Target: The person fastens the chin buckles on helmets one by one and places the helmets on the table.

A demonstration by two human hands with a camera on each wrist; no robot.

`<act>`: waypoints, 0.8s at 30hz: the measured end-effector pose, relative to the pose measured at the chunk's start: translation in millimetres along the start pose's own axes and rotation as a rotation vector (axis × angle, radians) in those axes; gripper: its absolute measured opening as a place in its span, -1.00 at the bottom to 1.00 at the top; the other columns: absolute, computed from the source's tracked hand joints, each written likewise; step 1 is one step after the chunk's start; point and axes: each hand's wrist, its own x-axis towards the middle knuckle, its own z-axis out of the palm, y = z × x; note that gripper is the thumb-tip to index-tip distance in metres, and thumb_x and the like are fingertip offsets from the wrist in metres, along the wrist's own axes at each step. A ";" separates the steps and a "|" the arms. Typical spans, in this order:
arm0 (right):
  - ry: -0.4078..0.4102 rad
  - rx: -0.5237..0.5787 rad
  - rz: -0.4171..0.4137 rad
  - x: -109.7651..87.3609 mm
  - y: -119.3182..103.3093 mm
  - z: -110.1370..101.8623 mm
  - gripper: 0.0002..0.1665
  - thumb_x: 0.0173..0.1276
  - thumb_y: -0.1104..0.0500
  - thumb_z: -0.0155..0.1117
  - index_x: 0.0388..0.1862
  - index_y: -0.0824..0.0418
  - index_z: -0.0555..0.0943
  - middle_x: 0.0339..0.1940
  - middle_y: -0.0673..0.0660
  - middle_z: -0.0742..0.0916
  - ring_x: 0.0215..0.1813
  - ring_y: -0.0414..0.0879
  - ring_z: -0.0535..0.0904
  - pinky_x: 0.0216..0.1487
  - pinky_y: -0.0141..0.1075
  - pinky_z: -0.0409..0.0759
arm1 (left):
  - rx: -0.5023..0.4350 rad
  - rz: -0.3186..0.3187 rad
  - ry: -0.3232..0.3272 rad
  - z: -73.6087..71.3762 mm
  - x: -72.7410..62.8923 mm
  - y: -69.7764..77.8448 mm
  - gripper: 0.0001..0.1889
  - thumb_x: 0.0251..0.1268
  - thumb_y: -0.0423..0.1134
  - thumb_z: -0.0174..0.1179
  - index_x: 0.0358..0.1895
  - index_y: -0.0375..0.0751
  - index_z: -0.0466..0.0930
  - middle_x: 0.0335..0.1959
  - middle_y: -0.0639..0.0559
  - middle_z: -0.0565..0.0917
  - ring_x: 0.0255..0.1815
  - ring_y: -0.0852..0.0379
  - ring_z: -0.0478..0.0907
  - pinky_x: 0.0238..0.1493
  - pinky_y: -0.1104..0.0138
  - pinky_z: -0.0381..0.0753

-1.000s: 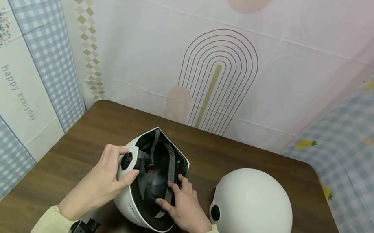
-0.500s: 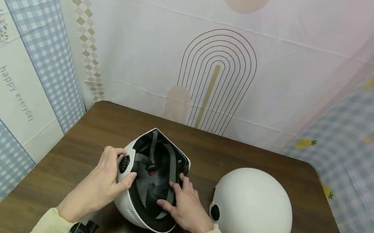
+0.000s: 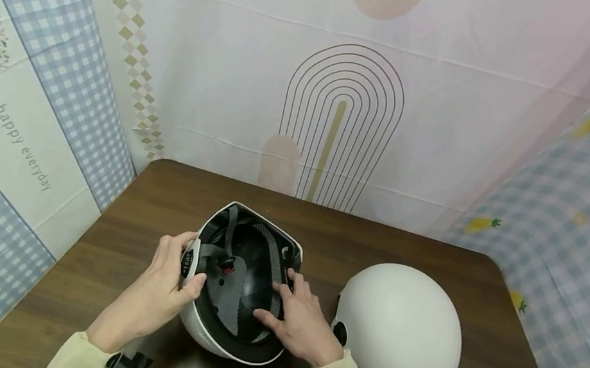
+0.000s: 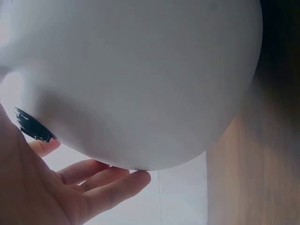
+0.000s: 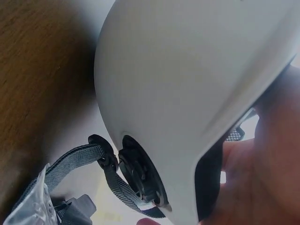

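A white helmet (image 3: 202, 332) lies upturned on the wooden table in the head view, its black padded inside (image 3: 248, 287) facing up. My left hand (image 3: 150, 293) holds its left side, thumb at the rim and fingers on the outer shell by the black round knob (image 3: 187, 262). In the left wrist view, the fingertips (image 4: 140, 178) touch the smooth shell. My right hand (image 3: 304, 319) grips the right rim, with the thumb reaching inside. A grey chin strap (image 5: 77, 161) hangs beside a black side knob (image 5: 140, 171) in the right wrist view. A dark strap with a red bit (image 3: 226, 266) lies inside.
A second white helmet (image 3: 400, 338) sits dome up just right of my right forearm. The brown table (image 3: 101, 256) has a back edge against a patterned cloth wall (image 3: 227, 101). Blue checked cloths (image 3: 559, 287) hang at both sides.
The upturned helmet has rolled slightly to the left between my hands, so more of its lining shows and the left knob appears narrower. My right hand has shifted slightly right.
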 end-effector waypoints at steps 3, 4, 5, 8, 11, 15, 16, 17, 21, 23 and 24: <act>0.000 0.000 -0.002 0.1 -0.1 -0.9 -0.23 0.35 -0.27 0.19 0.33 0.22 0.47 0.49 0.29 0.21 0.47 0.20 0.14 0.30 0.28 0.15 | -0.014 0.005 0.006 0.1 -1.1 -1.9 -0.32 0.41 -0.02 0.06 0.43 -0.21 -0.01 0.08 -0.13 0.23 0.03 -0.01 0.33 0.00 0.05 0.43; 0.001 0.001 -0.005 0.0 0.0 -1.3 -0.24 0.36 -0.27 0.19 0.33 0.21 0.47 0.49 0.29 0.21 0.47 0.19 0.14 0.30 0.29 0.15 | -0.021 0.008 0.010 0.1 -1.5 -2.6 -0.33 0.40 -0.04 0.07 0.42 -0.22 0.00 0.07 -0.14 0.23 0.04 -0.02 0.33 0.01 0.04 0.42; 0.003 0.004 -0.009 0.0 0.1 -1.7 -0.25 0.36 -0.26 0.19 0.33 0.20 0.48 0.49 0.28 0.21 0.47 0.19 0.14 0.29 0.29 0.15 | -0.027 0.010 0.014 0.2 -1.9 -3.3 -0.33 0.40 -0.05 0.07 0.41 -0.23 0.00 0.07 -0.14 0.23 0.04 -0.03 0.33 0.02 0.04 0.41; 0.015 0.003 -0.024 -0.2 1.0 -3.0 -0.31 0.37 -0.25 0.18 0.29 0.17 0.52 0.49 0.27 0.23 0.46 0.19 0.15 0.27 0.31 0.16 | -0.048 0.015 0.023 0.5 -3.0 -5.2 -0.35 0.38 -0.10 0.09 0.39 -0.27 0.02 0.07 -0.14 0.24 0.05 -0.03 0.33 0.04 0.04 0.38; 0.032 -0.005 -0.029 -0.4 1.6 -5.3 -0.38 0.38 -0.25 0.17 0.21 0.15 0.57 0.48 0.26 0.24 0.46 0.19 0.15 0.26 0.32 0.17 | -0.076 0.007 0.026 1.5 -4.4 -7.0 -0.36 0.37 -0.13 0.10 0.36 -0.31 0.03 0.10 -0.16 0.26 0.09 -0.04 0.33 0.07 0.11 0.34; 0.053 -0.026 -0.036 -1.0 1.5 -8.2 -0.40 0.37 -0.26 0.17 0.13 0.15 0.62 0.47 0.25 0.26 0.45 0.19 0.17 0.24 0.31 0.20 | -0.126 -0.006 0.034 3.7 -6.3 -9.2 -0.38 0.36 -0.16 0.09 0.35 -0.32 0.04 0.13 -0.20 0.29 0.15 -0.06 0.33 0.12 0.31 0.26; 0.055 -0.029 -0.038 -1.0 1.4 -8.6 -0.40 0.37 -0.26 0.17 0.13 0.16 0.62 0.47 0.26 0.27 0.45 0.19 0.18 0.24 0.30 0.21 | -0.135 -0.006 0.037 4.2 -6.6 -9.8 -0.38 0.36 -0.17 0.09 0.34 -0.32 0.04 0.13 -0.20 0.30 0.15 -0.07 0.34 0.12 0.37 0.24; 0.059 -0.033 -0.038 -1.2 1.2 -8.9 -0.40 0.37 -0.26 0.17 0.13 0.16 0.62 0.47 0.26 0.27 0.44 0.19 0.18 0.24 0.29 0.21 | -0.144 -0.003 0.042 4.7 -6.8 -10.4 -0.38 0.36 -0.17 0.09 0.34 -0.32 0.04 0.13 -0.21 0.30 0.15 -0.08 0.34 0.12 0.43 0.21; 0.072 -0.038 -0.036 -2.1 0.4 -8.4 -0.41 0.38 -0.25 0.17 0.13 0.15 0.63 0.47 0.25 0.28 0.45 0.17 0.19 0.24 0.27 0.23 | -0.169 0.008 0.052 5.6 -7.4 -11.6 -0.39 0.37 -0.18 0.08 0.34 -0.34 0.03 0.13 -0.24 0.30 0.16 -0.11 0.33 0.10 0.57 0.12; 0.081 -0.040 -0.037 -2.5 0.2 -7.6 -0.43 0.38 -0.24 0.18 0.12 0.14 0.64 0.47 0.24 0.29 0.45 0.17 0.19 0.23 0.27 0.24 | -0.179 0.010 0.053 5.7 -8.1 -12.1 -0.39 0.38 -0.17 0.07 0.34 -0.35 0.02 0.13 -0.25 0.29 0.16 -0.11 0.33 0.09 0.60 0.11; 0.086 -0.043 -0.041 -2.7 0.1 -7.4 -0.43 0.38 -0.23 0.18 0.12 0.14 0.64 0.46 0.24 0.30 0.45 0.18 0.19 0.23 0.27 0.25 | -0.185 0.010 0.053 5.7 -8.4 -12.6 -0.39 0.39 -0.16 0.06 0.34 -0.35 0.02 0.13 -0.26 0.29 0.16 -0.12 0.33 0.09 0.60 0.10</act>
